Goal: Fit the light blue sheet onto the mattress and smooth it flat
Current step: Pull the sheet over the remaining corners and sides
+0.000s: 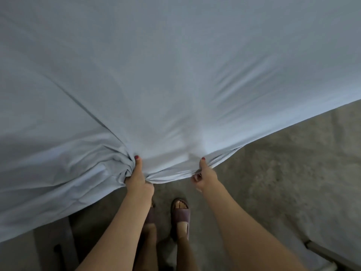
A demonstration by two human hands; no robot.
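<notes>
Here we look down over the light blue sheet (175,75), which fills the whole far part of the view and most of the left side. It is stretched out and away from us, so whatever lies beneath it is hidden and we cannot tell how it sits on the mattress. Its near edge runs as a slant from the lower left up to the right side, and long creases fan out across the cloth from the two points where we hold it.

Below the edge, on the near right, lies a grey floor (293,173). A pale bar-like piece shows at the near right corner, too cut off to identify.

Both our bare forearms reach forward from the near edge of the view, well apart and roughly parallel, wrists raised toward the sheet's hem.

Our left hand (136,177) is closed tight around a thick twisted bunch of cloth, thumb pointing away from us along the top of the fabric, with deep gathers radiating to its left. Our right hand (205,176) pinches a thinner fold of the hem, thumb on top and the fingers curled underneath. Between the two hands the edge sags in a shallow curve.

Between the arms, on the floor, stand our feet in purple slippers (180,214), the left one mostly hidden by the left forearm.
</notes>
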